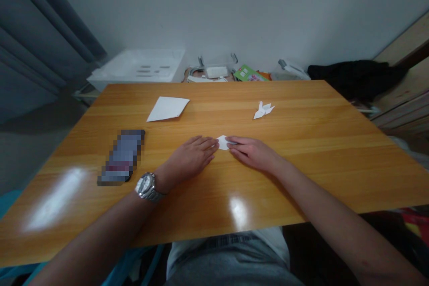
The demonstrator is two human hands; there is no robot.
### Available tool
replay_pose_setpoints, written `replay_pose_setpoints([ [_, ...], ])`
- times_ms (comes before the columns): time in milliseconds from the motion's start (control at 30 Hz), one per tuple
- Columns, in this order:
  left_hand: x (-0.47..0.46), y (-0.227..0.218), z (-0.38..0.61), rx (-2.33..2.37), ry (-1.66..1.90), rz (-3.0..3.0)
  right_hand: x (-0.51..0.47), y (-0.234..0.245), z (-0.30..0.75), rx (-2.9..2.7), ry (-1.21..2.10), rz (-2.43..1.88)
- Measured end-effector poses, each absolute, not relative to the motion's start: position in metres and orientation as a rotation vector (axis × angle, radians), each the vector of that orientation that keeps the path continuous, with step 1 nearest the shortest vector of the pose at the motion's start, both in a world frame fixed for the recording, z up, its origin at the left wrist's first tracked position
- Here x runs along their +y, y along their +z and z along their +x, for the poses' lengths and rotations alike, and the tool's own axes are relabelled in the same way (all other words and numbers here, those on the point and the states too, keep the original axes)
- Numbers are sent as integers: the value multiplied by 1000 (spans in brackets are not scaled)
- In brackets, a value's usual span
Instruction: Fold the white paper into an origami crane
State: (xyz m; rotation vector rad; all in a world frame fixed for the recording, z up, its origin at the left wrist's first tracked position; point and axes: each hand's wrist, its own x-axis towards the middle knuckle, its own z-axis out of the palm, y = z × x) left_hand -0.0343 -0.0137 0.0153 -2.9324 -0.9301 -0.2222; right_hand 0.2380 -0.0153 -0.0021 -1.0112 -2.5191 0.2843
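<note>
while both hands met near the middle of the surface (321,143), the small folded paper (223,144) lay between them, low on the wood. the left hand (197,154) touched it at its nine o'clock end, the fingers nearly straight and close together; the right hand (253,154) touched it at three o'clock, with the fingers slightly apart. whether either hand pinched a flap, i could not tell, because the fingertips covered both ends. the step in hand was, in my judgement, the holding and flattening of a fold. the next move seemed to call for a light touch: one hand to keep the paper steady, the other to find the edge of a layer without creasing the rest. seen from this paper, a white folded bird (264,110) was at two o'clock, a larger white sheet (168,108) at ten, and a phone (124,156), blurred, near nine; the fingers touched none of these.
</note>
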Motion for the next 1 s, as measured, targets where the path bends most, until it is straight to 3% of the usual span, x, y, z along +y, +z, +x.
replay_pose_setpoints([
  [1000, -15, 15, -23, -1074, -326, -2886, -13, -3, 230, -2590, 131, -1012],
])
